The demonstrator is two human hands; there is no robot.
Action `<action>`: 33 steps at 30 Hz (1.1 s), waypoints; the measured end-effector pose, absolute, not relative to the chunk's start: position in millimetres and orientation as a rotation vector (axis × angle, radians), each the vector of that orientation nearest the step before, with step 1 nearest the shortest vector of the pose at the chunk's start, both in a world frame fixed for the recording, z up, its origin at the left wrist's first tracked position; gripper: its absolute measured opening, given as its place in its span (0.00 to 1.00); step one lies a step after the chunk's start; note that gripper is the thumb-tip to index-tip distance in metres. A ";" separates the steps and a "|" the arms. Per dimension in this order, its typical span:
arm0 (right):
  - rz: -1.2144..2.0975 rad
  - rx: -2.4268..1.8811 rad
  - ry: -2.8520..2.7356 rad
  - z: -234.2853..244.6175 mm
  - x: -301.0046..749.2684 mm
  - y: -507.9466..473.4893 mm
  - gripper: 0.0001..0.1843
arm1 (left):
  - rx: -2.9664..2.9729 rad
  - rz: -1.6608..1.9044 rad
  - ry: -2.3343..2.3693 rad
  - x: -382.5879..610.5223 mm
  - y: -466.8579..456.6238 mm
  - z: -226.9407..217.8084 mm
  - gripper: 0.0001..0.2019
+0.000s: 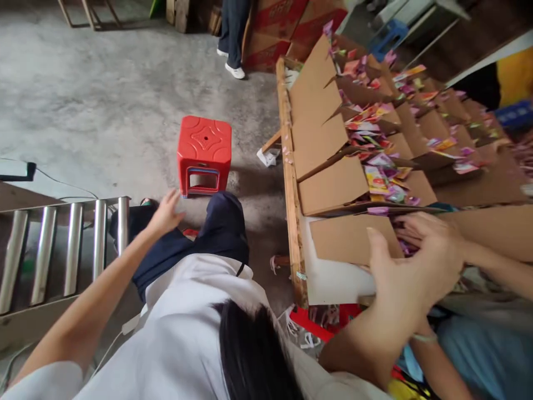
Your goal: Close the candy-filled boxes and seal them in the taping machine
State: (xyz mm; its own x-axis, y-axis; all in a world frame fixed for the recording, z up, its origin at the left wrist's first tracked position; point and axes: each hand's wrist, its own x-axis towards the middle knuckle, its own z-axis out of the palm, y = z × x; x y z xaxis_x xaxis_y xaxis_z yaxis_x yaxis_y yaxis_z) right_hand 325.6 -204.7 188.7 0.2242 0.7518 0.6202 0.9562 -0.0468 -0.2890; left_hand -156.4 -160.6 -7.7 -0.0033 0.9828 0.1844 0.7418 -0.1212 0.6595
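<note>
Fingers (420,222) of the right hand (427,266) curl at the open carton (353,240), thumb (377,247) apart.

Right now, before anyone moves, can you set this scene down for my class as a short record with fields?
Left hand: open, nothing visible in it
Right hand: over the front cardboard box; grip unclear
Other cardboard boxes: flaps up, colourful wrapped packets showing
Support: wood-edged table
Stool: red plastic, on concrete floor
Left side: metal roller conveyor
Co-worker: forearm at right
</note>
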 end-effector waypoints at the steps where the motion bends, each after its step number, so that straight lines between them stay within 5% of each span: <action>1: -0.418 -1.957 -1.520 179.9 340.7 -203.3 0.34 | 1.924 0.862 1.678 -125.8 -144.3 -5.6 0.34; 5: -0.340 -2.269 -1.392 149.4 373.1 -192.5 0.26 | 1.955 0.739 1.254 -21.5 -109.3 15.3 0.25; 10: -0.399 -2.427 -1.340 159.4 394.5 -188.8 0.30 | 1.748 0.678 0.952 73.9 -101.0 26.4 0.19; 14: -0.220 -2.491 -1.495 154.7 403.6 -196.0 0.18 | 1.582 0.658 0.840 124.2 -97.7 29.5 0.16; 20: -0.252 -2.372 -1.392 142.5 425.9 -238.7 0.21 | 1.288 0.621 0.843 186.8 -91.4 34.2 0.16; 28: -0.188 -1.993 -1.537 201.4 396.5 -323.8 0.24 | 0.524 0.119 0.649 245.3 -117.6 33.6 0.36; 33: 0.170 -1.631 -1.964 254.6 369.8 -356.7 0.06 | 0.321 0.178 0.613 217.3 -150.1 46.3 0.47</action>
State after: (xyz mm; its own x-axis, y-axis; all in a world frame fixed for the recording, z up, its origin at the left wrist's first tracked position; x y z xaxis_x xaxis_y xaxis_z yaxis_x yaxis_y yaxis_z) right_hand 369.8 -356.7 254.6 -0.0895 0.9344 0.3449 0.8612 0.2465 -0.4444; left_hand 217.3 -150.1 46.3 0.8046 0.2576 -0.5350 -0.0688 0.9354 0.3469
